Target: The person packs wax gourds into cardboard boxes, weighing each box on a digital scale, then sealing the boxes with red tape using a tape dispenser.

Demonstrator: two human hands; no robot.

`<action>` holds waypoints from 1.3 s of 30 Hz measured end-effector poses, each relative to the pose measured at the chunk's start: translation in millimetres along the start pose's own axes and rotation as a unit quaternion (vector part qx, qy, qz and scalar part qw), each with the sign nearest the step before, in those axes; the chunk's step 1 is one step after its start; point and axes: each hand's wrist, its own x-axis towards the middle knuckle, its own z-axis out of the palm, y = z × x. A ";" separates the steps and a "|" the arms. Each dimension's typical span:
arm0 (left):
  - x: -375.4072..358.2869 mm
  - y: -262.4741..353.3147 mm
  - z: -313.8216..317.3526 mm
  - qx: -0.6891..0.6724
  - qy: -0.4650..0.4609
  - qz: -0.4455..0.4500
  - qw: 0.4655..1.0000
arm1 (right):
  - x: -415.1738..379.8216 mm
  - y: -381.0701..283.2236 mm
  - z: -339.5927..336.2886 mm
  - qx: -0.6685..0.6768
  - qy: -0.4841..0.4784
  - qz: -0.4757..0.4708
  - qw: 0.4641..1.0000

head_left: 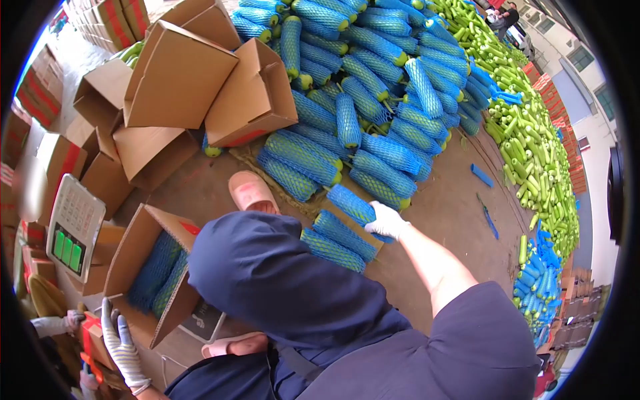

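My right hand [387, 221], in a white glove, is closed round the end of a long green gourd in a blue foam net sleeve [350, 204]. Below it on the ground lie more netted gourds [345, 235], side by side. My left hand [122, 343], in a striped white glove, has its fingers stretched out along the near side of an open cardboard box [137, 320]. Inside that box, netted gourds [155, 273] are packed, and the box rests on a scale platform [203, 322]. The scale's display [69, 250] shows green panels.
A large heap of netted gourds [373, 60] lies ahead, with bare green gourds [533, 153] heaped to the right. Open cardboard boxes [177, 77] are piled front left. Another person's gloved hand [72, 321] is at lower left, near an orange tool [90, 367].
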 end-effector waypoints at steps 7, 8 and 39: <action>3.3 2.9 14.6 0.119 -0.002 0.007 0.993 | 50.8 6.0 -33.0 -0.208 0.204 -0.123 0.949; 2.3 11.4 18.1 0.122 -0.003 0.013 0.993 | 68.0 8.2 -53.6 -0.228 0.292 -0.101 0.923; 12.8 63.8 9.9 0.004 0.064 0.081 0.995 | -58.4 -286.2 -158.3 0.574 -0.178 -0.435 0.671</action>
